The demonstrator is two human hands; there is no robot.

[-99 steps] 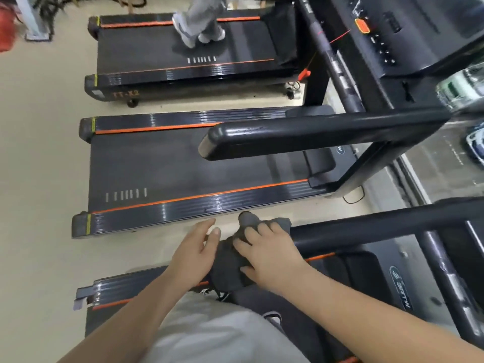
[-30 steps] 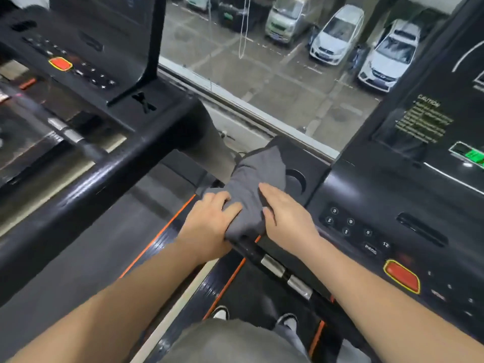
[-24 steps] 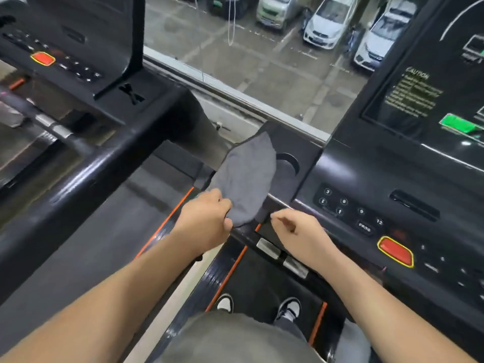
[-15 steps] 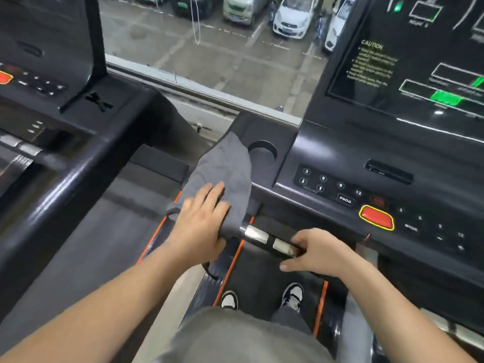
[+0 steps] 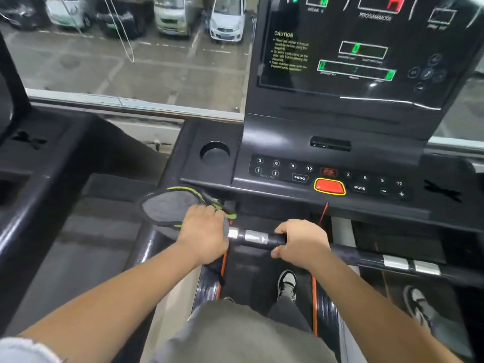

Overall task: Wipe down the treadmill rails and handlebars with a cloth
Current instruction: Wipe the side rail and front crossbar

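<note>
Left hand (image 5: 203, 233) is wrapped around the left end of the handlebar (image 5: 264, 238), fingers closed over the grey cloth (image 5: 167, 206), pinning it to the bar (cloth fans out up and left of the hand, centre-left of frame). Right hand (image 5: 300, 243) grips the bare bar just right of the metal sensor pads (image 5: 255, 236), fingers curled shut. Console (image 5: 327, 176) sits above, red button (image 5: 329, 186) mid-frame.

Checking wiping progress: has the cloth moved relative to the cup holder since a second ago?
Yes. The cloth then lay up beside the cup holder; now it sits lower left of it, toward the person, under the left hand on the handlebar.
</note>
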